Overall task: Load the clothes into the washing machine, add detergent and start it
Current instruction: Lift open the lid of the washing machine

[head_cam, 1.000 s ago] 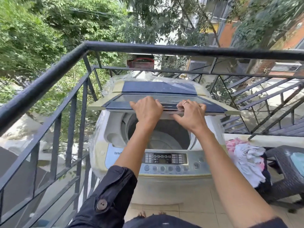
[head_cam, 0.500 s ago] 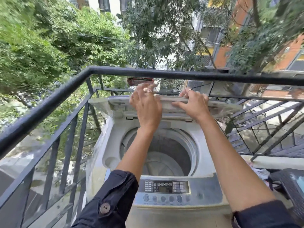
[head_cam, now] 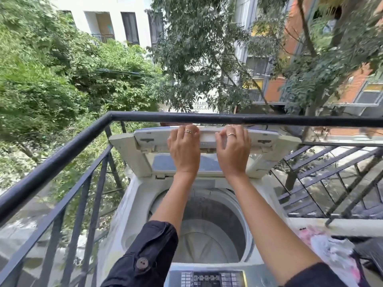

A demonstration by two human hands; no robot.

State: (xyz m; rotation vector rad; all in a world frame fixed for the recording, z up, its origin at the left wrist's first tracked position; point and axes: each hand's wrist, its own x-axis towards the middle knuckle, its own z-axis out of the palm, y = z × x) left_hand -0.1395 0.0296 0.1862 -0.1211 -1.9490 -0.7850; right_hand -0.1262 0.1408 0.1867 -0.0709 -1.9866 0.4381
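A white top-loading washing machine (head_cam: 132, 206) stands in the balcony corner. Its folding lid (head_cam: 267, 150) is raised upright against the back, inner side facing me. My left hand (head_cam: 184, 150) and my right hand (head_cam: 234, 152) lie flat on the lid's inner face, fingers curled over its top edge. Below my arms the drum (head_cam: 215, 222) is open and I see nothing inside. The control panel (head_cam: 209, 278) sits at the bottom edge of the view. A pile of white and pink clothes (head_cam: 333, 253) lies to the right of the machine.
A black metal railing (head_cam: 207, 118) runs close behind the lid and along the left side (head_cam: 62, 160). More black bars (head_cam: 335, 183) slope down on the right, over a white ledge (head_cam: 352, 226). A dark wicker seat (head_cam: 371, 253) holds the clothes. Trees and buildings lie beyond.
Both hands have pushed the lid from half-raised to fully upright against the back. The drum has come into full view, and my view has tilted up and moved closer.
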